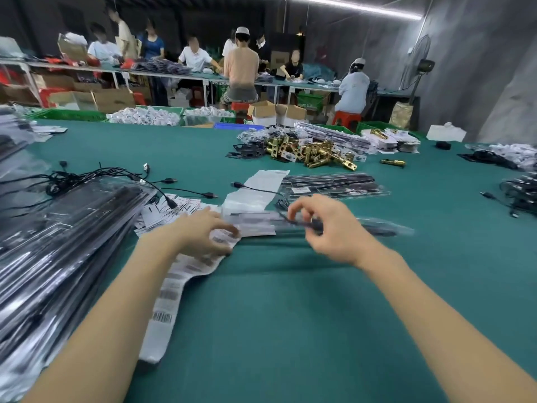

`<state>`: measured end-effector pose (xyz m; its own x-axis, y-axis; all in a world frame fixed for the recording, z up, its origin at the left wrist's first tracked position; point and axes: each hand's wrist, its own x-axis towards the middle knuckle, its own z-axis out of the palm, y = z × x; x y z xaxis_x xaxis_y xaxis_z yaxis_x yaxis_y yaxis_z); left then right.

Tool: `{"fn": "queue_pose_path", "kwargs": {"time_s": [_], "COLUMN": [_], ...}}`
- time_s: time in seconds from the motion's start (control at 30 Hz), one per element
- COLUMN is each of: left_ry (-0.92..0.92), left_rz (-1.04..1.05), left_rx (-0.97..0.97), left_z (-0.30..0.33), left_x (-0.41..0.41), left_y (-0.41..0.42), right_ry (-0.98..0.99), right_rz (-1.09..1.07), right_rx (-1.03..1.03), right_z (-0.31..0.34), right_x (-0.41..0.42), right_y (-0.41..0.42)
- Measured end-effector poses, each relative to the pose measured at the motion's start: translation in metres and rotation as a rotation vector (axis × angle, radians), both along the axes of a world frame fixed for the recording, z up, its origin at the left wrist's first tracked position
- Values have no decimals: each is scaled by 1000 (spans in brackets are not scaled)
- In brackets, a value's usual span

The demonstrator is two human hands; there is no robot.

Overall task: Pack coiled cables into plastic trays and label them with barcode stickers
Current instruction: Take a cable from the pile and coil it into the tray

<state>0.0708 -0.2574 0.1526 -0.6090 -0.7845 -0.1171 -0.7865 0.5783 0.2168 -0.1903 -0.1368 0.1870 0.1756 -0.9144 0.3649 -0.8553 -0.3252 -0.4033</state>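
A long clear plastic tray [377,229] lies across the green table in front of me, blurred by motion. My right hand [328,228] pinches a black cable [302,222] just above the tray's middle. My left hand [203,231] rests on a strip of barcode stickers [171,286] that runs toward me, its fingers curled at the top of the strip; whether it pinches a sticker is unclear. More sticker backing [255,187] lies beyond the tray.
A tall stack of filled clear trays [58,245] fills the left side. Loose black cables [116,175] lie behind it. Packed trays [334,186] sit beyond my hands, brass lock parts [313,152] farther back. More cables [517,196] lie at the right. People work at far benches.
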Motion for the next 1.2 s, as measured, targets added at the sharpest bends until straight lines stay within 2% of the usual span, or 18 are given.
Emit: {"fn": "queue_pose_path", "kwargs": {"time_s": [0.13, 0.23, 0.3, 0.37, 0.43, 0.5, 0.63, 0.77, 0.93, 1.07, 1.13, 1.2], "left_ry": [-43, -87, 38, 256, 398, 448, 390, 389, 326, 377, 419, 446], "left_rz": [67, 145, 125, 61, -16, -64, -29, 90, 85, 124, 154, 180], "left_rx": [-6, -47, -141, -213, -185, -87, -54, -99, -38, -9, -5, -7], "left_z": [8, 16, 17, 17, 17, 13, 0, -6, -14, -16, -17, -18], "left_x": [14, 16, 9, -4, -20, -33, -32, -19, -19, -21, -20, -19], "left_y": [0, 3, 5, 12, 21, 28, 25, 14, 17, 17, 15, 12], "right_ry": [31, 17, -45, -149, -295, -409, -336, -377, -79, -36, -199, -528], "right_rz": [-36, -63, -92, -179, -324, -452, -566, -586, -668, -658, -635, -533], "right_rx": [80, 238, 374, 389, 301, 264, 305, 342, 294, 414, 357, 201], "right_z": [-49, -45, -29, -15, -11, -16, -30, -29, -23, -30, -34, -29], "right_x": [-8, -12, -12, -7, 2, 14, 36, 33, 27, 30, 30, 33], "right_y": [26, 30, 23, 12, -3, -21, -46, -67, -101, -124, -129, -126]}}
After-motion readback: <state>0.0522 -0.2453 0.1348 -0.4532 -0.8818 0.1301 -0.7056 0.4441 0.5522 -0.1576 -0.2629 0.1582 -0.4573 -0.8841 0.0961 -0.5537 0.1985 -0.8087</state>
